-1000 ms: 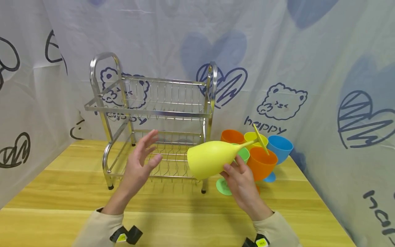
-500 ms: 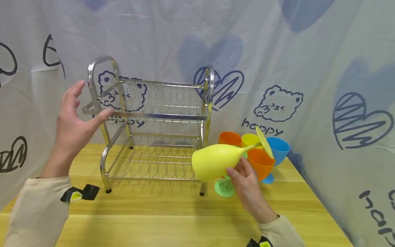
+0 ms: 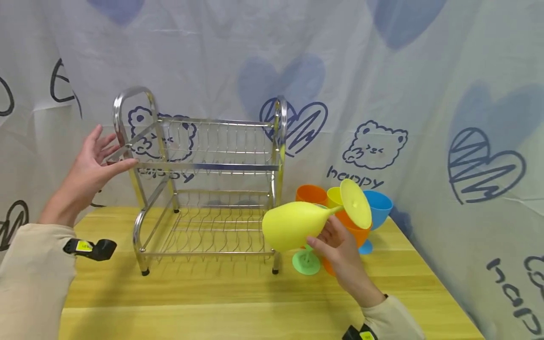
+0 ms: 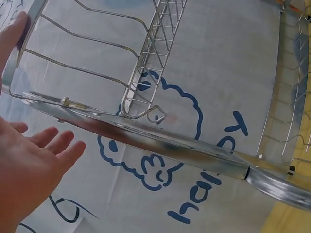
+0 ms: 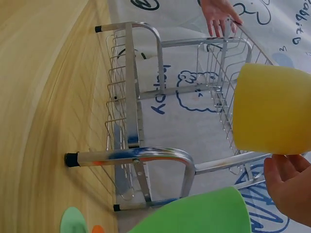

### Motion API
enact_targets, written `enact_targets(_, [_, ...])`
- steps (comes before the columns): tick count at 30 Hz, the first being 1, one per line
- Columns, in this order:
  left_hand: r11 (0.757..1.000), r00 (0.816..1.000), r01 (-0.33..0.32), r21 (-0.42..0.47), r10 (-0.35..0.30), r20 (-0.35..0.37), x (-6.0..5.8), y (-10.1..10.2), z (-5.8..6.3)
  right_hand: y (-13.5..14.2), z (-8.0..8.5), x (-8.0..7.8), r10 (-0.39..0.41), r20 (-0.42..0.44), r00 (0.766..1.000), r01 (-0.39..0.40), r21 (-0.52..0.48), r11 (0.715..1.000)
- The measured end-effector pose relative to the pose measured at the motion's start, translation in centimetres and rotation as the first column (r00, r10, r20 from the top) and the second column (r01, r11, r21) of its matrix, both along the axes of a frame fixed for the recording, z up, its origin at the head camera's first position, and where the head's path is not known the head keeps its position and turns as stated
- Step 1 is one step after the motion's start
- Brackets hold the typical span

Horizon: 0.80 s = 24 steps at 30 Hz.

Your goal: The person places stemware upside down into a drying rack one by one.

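Observation:
My right hand (image 3: 346,262) holds a yellow plastic goblet (image 3: 293,226) near where the bowl meets the stem. The goblet lies tilted sideways in the air, mouth to the left and round foot to the right. In the right wrist view its bowl (image 5: 272,109) rises above my fingertips. My left hand (image 3: 87,174) is at the upper left corner of a two-tier metal dish rack (image 3: 233,166). Its thumb lies by the top tier's front corner, and the other fingers (image 4: 46,138) extend loosely outside the side frame.
Behind the right hand stand several goblets: an orange one (image 3: 311,192), another yellow one (image 3: 334,196), a blue one (image 3: 378,208) and a nearer orange one (image 3: 360,234). A green goblet's foot (image 3: 306,262) shows beside them. A printed curtain (image 3: 204,52) surrounds the wooden table (image 3: 191,297).
My left hand has moved left from before the lower tier to the rack's upper left corner. The right hand still holds the yellow goblet, its foot now turned more toward the camera.

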<state>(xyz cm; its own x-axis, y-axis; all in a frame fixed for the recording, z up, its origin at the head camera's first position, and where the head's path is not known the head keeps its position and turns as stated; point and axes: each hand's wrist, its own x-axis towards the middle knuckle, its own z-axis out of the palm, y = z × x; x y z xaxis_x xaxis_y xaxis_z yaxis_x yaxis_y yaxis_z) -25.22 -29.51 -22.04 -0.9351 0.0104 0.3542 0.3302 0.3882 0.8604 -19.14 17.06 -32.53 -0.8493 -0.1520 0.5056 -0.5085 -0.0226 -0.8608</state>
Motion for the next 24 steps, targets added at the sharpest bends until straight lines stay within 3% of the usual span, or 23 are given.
enact_targets(4, [0.999, 0.999, 0.042, 0.034, -0.042, 0.010, -0.3, -0.4, -0.5, -0.2, 0.4, -0.1, -0.007, -0.084, 0.996, 0.013, 0.075, 0.997])
enact_targets(10, [0.996, 0.998, 0.060, 0.067, -0.058, -0.032, -0.5, -0.6, -1.1, -0.8, 1.8, -0.5, -0.004, -0.176, 0.984, 0.027, 0.128, 0.991])
enact_targets(20, [0.996, 0.997, 0.053, 0.075, -0.049, -0.054, -0.5, -0.4, -1.4, -3.8, 6.9, -1.1, 0.051, -0.178, 0.983, -0.022, 0.162, 0.987])
enact_targets(24, [0.994, 0.997, 0.059, 0.088, -0.054, -0.054, -0.5, -0.4, -1.6, -5.4, 8.5, -1.6, 0.100, -0.241, 0.965, -0.058, 0.176, 0.983])
